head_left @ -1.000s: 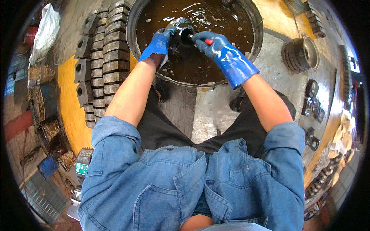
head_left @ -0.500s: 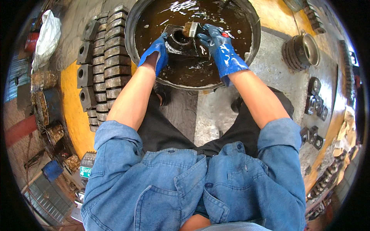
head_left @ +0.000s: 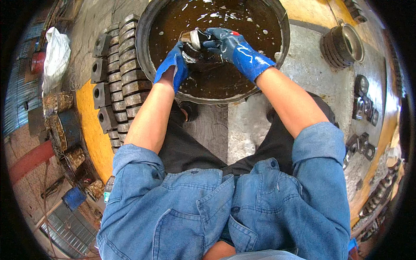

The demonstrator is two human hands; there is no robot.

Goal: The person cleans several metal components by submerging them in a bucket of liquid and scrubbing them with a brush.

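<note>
Both my hands wear blue rubber gloves and reach over a round dark basin [head_left: 145, 56] of brown liquid. My left hand [head_left: 174, 65] is closed on the left side of a wet, dark metal block [head_left: 200, 56], held over the liquid. In my right hand [head_left: 223, 42] is a paintbrush [head_left: 195, 39], tilted so its brown bristles point left, over the block near my left fingertips. The brush and right glove cover much of the block; its round hole is hidden. The brush handle is mostly inside the right glove.
Left of the basin stand rows of stacked metal pieces [head_left: 132, 65] and square blocks with holes [head_left: 102, 95]. A white bag [head_left: 56, 56] lies further left. On the right are stacked metal rings [head_left: 342, 47] and several dark metal parts [head_left: 363, 106].
My right hand and the brush have moved left across the block, toward my left hand. The block's round hole, visible before, is now covered. The view has shifted slightly.
</note>
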